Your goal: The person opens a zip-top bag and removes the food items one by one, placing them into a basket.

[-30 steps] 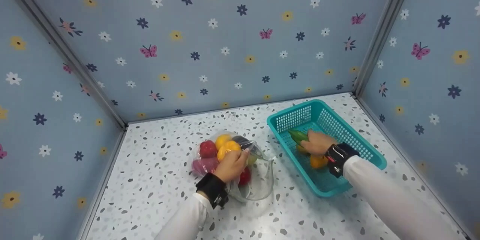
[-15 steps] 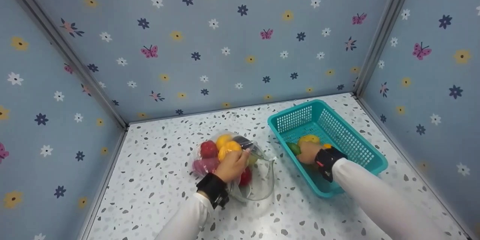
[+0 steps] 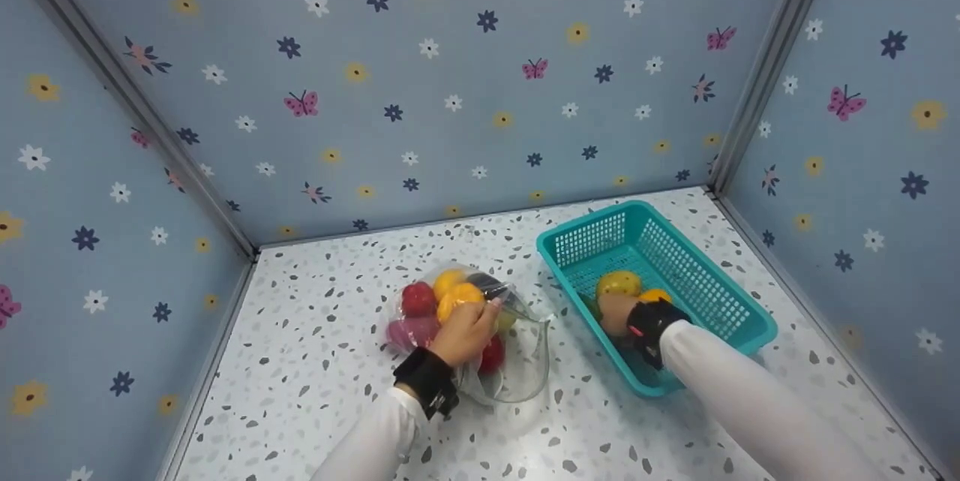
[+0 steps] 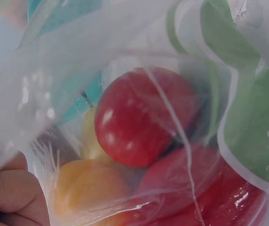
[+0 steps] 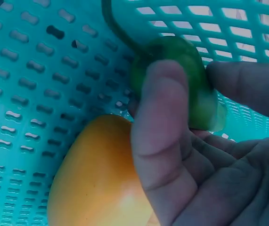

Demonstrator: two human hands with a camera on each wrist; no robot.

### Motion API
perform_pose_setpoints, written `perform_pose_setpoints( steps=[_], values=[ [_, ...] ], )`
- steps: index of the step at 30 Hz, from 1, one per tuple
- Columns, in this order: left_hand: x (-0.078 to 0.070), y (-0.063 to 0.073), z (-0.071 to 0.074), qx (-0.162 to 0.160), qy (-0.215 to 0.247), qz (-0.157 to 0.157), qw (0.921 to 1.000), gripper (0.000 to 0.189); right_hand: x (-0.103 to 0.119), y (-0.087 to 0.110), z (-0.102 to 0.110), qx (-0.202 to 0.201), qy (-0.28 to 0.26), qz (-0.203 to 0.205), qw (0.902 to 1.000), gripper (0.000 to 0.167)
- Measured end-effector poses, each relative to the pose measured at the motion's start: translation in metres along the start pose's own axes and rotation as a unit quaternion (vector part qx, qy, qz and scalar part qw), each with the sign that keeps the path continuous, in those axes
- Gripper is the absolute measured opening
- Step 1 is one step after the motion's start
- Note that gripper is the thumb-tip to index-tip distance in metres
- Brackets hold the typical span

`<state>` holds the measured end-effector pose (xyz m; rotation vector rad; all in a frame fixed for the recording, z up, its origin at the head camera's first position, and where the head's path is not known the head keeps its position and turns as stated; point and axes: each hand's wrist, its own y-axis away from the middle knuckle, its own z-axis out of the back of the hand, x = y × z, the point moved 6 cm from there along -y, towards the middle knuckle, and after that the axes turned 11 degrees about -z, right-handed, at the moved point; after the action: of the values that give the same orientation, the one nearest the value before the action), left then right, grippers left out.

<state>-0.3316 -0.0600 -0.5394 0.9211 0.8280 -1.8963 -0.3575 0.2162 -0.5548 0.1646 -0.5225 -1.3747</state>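
Observation:
My left hand (image 3: 466, 332) pinches the edge of a clear plastic bag (image 3: 525, 376) lying on the table. Inside it are red round fruit or vegetables (image 4: 146, 115), an orange-yellow one (image 4: 92, 188), a purple one (image 3: 411, 332) and a dark one. Down in the turquoise basket (image 3: 679, 252), my right hand (image 3: 616, 314) holds a green pepper (image 5: 198, 101) with a curved stem, thumb on one side and fingers on the other. Beside that hand lie a spotted yellow fruit (image 3: 619, 284) and an orange one (image 3: 657, 295). From the head view most of the pepper is hidden.
The speckled white table (image 3: 315, 383) carries the bag at the middle and the basket to its right. Blue flowered panels (image 3: 480, 91) stand at the back and both sides. The basket's perforated walls rise around the right hand.
My right hand has gone lower and toward the basket's left wall with the green pepper, uncovering the yellow and orange fruit. The left hand has stayed at the bag.

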Motion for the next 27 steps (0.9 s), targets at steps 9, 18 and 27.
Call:
perform_pose_setpoints(
  steps=[9,18,27],
  values=[
    [0.000,0.000,0.000,-0.002,-0.006,0.008,1.0000,0.058,0.008,-0.006,0.034,-0.106,-0.074,-0.039,0.9908,0.030],
    [0.000,0.000,-0.001,0.002,0.015,0.008,0.9999,0.057,0.084,0.029,0.057,-0.204,-0.133,0.081,0.9665,0.014],
    [-0.001,-0.001,0.002,-0.009,-0.007,-0.002,0.9999,0.056,0.145,0.051,0.006,-0.072,-0.080,0.190,0.9759,0.008]
  ],
)
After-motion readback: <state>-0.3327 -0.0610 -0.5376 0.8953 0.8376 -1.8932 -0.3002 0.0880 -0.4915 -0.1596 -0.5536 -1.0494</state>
